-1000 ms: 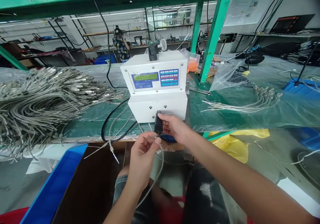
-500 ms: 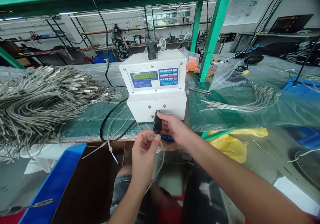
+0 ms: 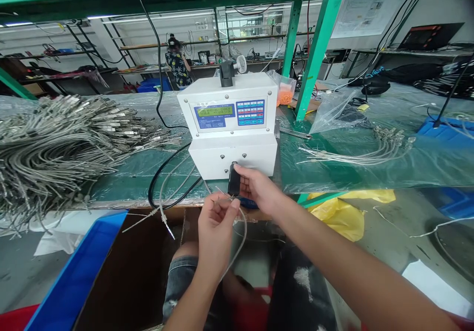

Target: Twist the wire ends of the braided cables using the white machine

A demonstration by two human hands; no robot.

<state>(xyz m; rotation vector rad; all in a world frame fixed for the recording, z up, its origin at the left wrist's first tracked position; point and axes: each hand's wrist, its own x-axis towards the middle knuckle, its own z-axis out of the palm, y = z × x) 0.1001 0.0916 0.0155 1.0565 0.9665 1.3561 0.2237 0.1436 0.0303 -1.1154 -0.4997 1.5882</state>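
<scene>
In the middle of the head view, a white machine [image 3: 232,148] with a small lit display and a blue keypad stands on the bench. My right hand [image 3: 257,185] is closed around a black block [image 3: 234,180] at the machine's lower front. Just below and left of it, my left hand [image 3: 217,217] pinches a thin light grey cable [image 3: 242,239] between thumb and fingers. The cable loops down past my left wrist, and its end is partly hidden by my fingers. Two loose cable ends [image 3: 165,217] hang over the bench edge left of my hands.
A large pile of grey cables [image 3: 74,143] covers the left of the bench. To the right lies a small cable bundle [image 3: 355,158] near a wrench [image 3: 296,133]. A green post [image 3: 318,50] rises behind the machine. A blue tray [image 3: 77,272] is at lower left. A person [image 3: 178,67] is in the background.
My hands keep nearly the same place and grip. The view has shifted slightly. A grey cable end at the lower left has gone out of view.
</scene>
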